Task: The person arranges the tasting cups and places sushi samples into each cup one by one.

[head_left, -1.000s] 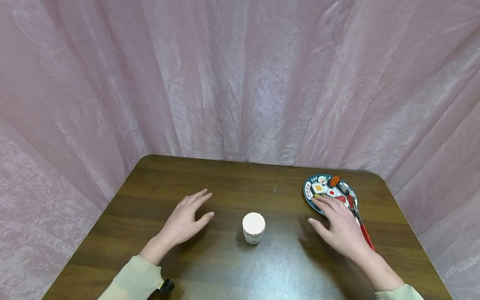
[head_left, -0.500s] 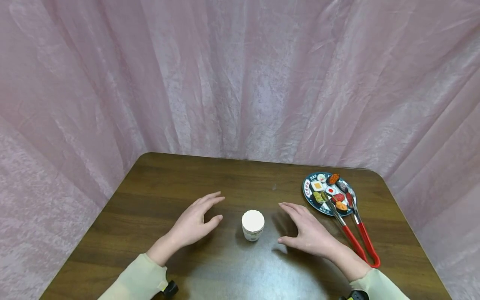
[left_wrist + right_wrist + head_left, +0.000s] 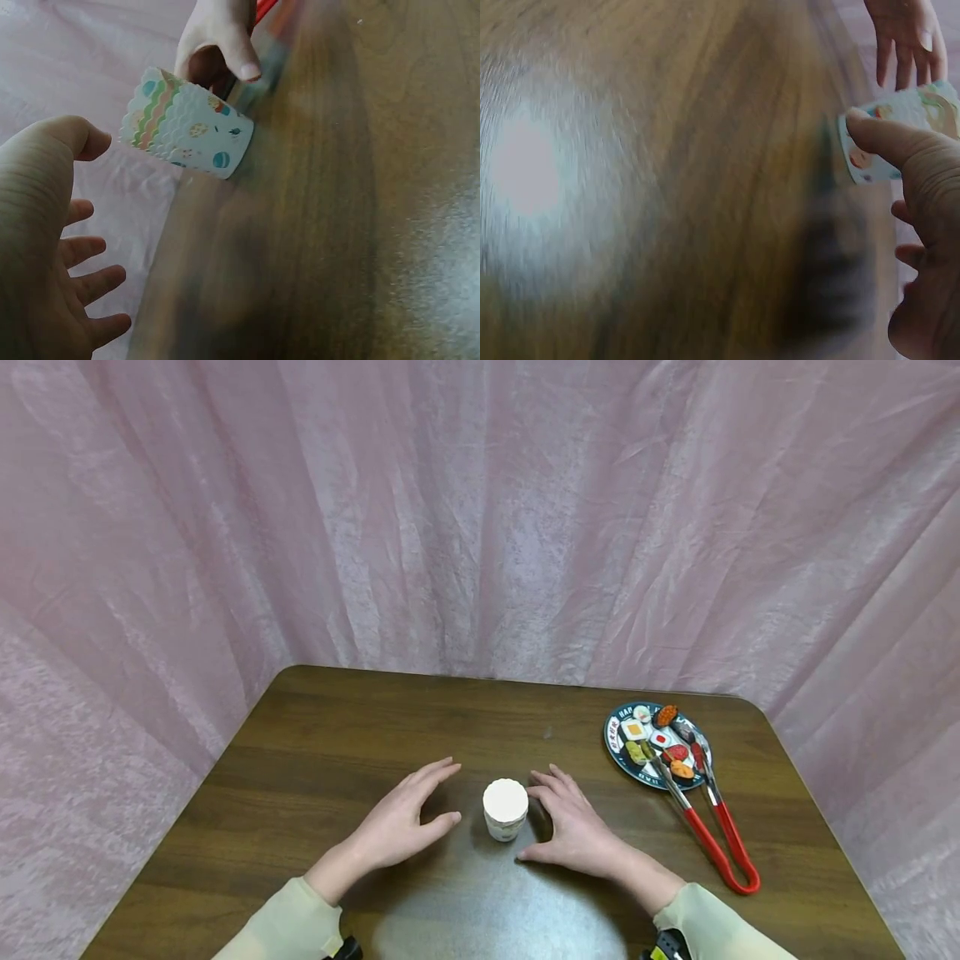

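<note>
A small paper baking cup [image 3: 504, 820] with a scalloped rim and a printed pattern [image 3: 199, 127] stands upright on the brown table [image 3: 420, 718]. To its left, my left hand [image 3: 396, 828] is held with fingers extended and thumb apart, not touching it. On the other side, my right hand [image 3: 573, 833] has its fingertips right beside the cup, fingers gently bent and thumb spread. Whether those fingertips touch the cup I cannot tell. In the right wrist view, the right thumb [image 3: 889, 139] covers part of the cup.
At the back right lies a round plate [image 3: 617, 753] bearing several sushi-like pieces [image 3: 667, 717]. Tongs with red handles [image 3: 705, 839] rest with their tips over the plate, handles toward the front right. A pink curtain [image 3: 480, 527] hangs behind the table.
My right hand has moved left from over the plate and tongs to the cup's right side, uncovering them. The left hand has shifted slightly right, closer to the cup.
</note>
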A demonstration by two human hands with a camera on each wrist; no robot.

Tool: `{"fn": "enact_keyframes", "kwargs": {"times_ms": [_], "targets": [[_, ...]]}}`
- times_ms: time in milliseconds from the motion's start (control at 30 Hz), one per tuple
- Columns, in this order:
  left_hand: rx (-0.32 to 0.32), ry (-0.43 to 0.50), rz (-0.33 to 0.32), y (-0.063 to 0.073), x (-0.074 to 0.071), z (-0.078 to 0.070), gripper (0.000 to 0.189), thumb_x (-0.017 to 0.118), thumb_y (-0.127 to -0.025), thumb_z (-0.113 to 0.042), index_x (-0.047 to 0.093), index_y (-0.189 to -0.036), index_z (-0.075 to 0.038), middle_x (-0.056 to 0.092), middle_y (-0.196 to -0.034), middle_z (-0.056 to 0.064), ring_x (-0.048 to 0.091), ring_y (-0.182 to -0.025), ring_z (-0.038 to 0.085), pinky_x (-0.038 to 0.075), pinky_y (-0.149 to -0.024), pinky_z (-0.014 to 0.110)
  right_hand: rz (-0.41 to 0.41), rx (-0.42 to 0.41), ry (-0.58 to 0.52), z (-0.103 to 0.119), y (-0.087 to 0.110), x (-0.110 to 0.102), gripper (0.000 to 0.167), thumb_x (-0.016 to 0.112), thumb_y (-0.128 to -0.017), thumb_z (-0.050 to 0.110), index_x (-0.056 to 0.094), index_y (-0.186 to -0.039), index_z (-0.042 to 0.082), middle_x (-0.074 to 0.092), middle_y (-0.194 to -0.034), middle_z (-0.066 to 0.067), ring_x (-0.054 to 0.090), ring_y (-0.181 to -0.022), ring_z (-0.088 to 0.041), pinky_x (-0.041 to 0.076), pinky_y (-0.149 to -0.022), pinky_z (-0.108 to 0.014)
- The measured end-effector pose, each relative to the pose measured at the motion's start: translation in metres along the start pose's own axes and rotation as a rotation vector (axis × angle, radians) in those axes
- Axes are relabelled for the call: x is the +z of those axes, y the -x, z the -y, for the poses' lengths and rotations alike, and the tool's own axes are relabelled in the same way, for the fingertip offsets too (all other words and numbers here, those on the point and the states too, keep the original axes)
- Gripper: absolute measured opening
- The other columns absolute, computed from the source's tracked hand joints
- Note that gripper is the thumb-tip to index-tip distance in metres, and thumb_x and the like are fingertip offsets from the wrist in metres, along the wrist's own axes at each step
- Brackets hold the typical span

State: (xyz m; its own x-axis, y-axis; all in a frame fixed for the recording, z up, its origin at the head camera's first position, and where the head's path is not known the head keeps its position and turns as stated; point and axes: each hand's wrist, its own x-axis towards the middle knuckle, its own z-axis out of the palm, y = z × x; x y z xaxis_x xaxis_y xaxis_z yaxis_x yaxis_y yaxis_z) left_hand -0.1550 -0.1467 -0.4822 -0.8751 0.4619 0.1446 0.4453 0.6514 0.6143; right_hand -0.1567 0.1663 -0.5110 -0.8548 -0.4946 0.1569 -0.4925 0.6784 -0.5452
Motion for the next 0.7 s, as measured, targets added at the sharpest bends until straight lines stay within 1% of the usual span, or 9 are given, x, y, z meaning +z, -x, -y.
{"fn": "enact_keyframes", "kwargs": {"times_ms": [133,233,300,400,500,567,700], "targets": [[0.008,-0.012,0.003,0.002,0.003,0.000,0.070,0.069,-0.096,-0.042,0.042,-0.157,-0.023,0.032,-0.164,-0.004,0.032,-0.149,0.025,0.035,-0.113,0.056,-0.008,0.044,0.006,0.003,-0.005,0.008,0.079,0.095,-0.065,0.045,0.063,-0.128,0.009,0.043,-0.155,-0.020,0.018,-0.152,-0.045,0.015,-0.119,-0.064],[0.010,-0.022,-0.003,0.004,0.005,0.001,0.070,0.070,-0.094,-0.040,0.043,-0.157,-0.023,0.030,-0.165,-0.002,0.028,-0.151,0.028,0.032,-0.114,0.059,-0.011,0.095,-0.012,0.004,-0.007,0.013,0.079,0.095,-0.064,0.046,0.064,-0.129,0.011,0.042,-0.157,-0.017,0.014,-0.153,-0.042,0.015,-0.119,-0.064],[0.014,-0.031,-0.008,0.004,0.006,0.002,0.070,0.070,-0.094,-0.039,0.043,-0.157,-0.023,0.029,-0.166,-0.001,0.026,-0.152,0.029,0.030,-0.114,0.060,-0.020,0.114,-0.027,0.005,-0.008,0.015,0.078,0.095,-0.064,0.045,0.065,-0.128,0.013,0.042,-0.157,-0.017,0.012,-0.154,-0.042,0.015,-0.118,-0.066],[0.011,-0.039,-0.009,0.005,0.009,0.003,0.071,0.069,-0.093,-0.038,0.043,-0.157,-0.023,0.028,-0.166,-0.001,0.023,-0.153,0.031,0.028,-0.115,0.061,-0.028,0.123,-0.035,0.006,-0.010,0.019,0.073,0.095,-0.064,0.044,0.067,-0.126,0.016,0.041,-0.157,-0.018,0.010,-0.154,-0.043,0.015,-0.117,-0.068],[0.008,-0.049,-0.003,0.005,0.011,0.005,0.071,0.069,-0.093,-0.038,0.043,-0.157,-0.023,0.027,-0.167,-0.002,0.023,-0.153,0.032,0.026,-0.116,0.061,-0.035,0.125,-0.053,0.007,-0.011,0.022,0.070,0.095,-0.065,0.042,0.068,-0.124,0.017,0.042,-0.156,-0.019,0.011,-0.153,-0.044,0.014,-0.117,-0.069],[0.006,-0.055,0.000,0.005,0.013,0.006,0.071,0.069,-0.093,-0.038,0.043,-0.157,-0.023,0.027,-0.167,-0.003,0.023,-0.153,0.032,0.025,-0.117,0.060,-0.040,0.124,-0.070,0.008,-0.012,0.024,0.070,0.095,-0.065,0.042,0.068,-0.124,0.016,0.043,-0.155,-0.020,0.012,-0.153,-0.045,0.014,-0.117,-0.068],[0.007,-0.068,-0.001,0.003,0.015,0.006,0.071,0.068,-0.093,-0.038,0.043,-0.157,-0.022,0.027,-0.166,-0.003,0.025,-0.152,0.033,0.023,-0.118,0.058,-0.049,0.133,-0.091,0.009,-0.013,0.026,0.072,0.096,-0.065,0.042,0.069,-0.126,0.014,0.045,-0.154,-0.021,0.014,-0.152,-0.046,0.015,-0.117,-0.068]]}}
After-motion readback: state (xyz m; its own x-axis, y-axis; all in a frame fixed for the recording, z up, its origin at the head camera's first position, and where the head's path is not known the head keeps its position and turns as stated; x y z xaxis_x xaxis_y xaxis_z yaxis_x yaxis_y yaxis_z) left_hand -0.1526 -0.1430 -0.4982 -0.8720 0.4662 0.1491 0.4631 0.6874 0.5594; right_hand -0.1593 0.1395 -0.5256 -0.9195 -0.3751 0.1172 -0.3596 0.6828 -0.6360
